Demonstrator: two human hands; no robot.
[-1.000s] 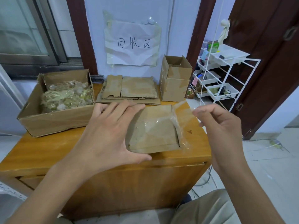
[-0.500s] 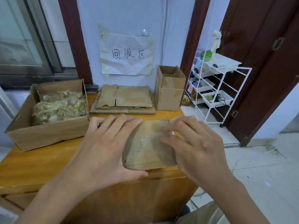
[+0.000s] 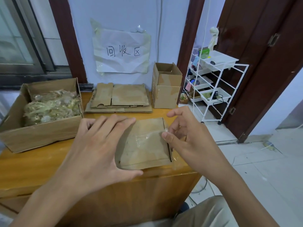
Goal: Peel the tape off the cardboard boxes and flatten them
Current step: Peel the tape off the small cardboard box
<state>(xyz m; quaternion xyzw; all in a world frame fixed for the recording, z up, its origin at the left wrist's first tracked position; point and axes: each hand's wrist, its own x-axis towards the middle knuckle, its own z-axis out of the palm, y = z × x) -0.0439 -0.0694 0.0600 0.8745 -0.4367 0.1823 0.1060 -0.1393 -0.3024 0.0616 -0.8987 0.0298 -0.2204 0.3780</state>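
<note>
A flattened cardboard box (image 3: 144, 148) lies near the front right edge of the wooden table (image 3: 41, 163). A strip of clear tape (image 3: 147, 136) runs across its top. My left hand (image 3: 98, 145) presses flat on the box's left part with spread fingers. My right hand (image 3: 183, 136) is at the box's right edge, thumb and a fingertip pinching the end of the clear tape there. A stack of flattened boxes (image 3: 119, 99) lies at the back of the table. An upright open box (image 3: 166, 86) stands to its right.
A large open cardboard box (image 3: 41, 128) at the left holds a heap of crumpled peeled tape (image 3: 50, 107). A paper sign (image 3: 122, 51) is taped to the wall. A white wire rack (image 3: 213, 86) stands on the floor right of the table, beside a dark door.
A second ago my right hand held a lifted sheet of tape off the box's right side. It then came down onto the box, and now pinches tape at the right edge.
</note>
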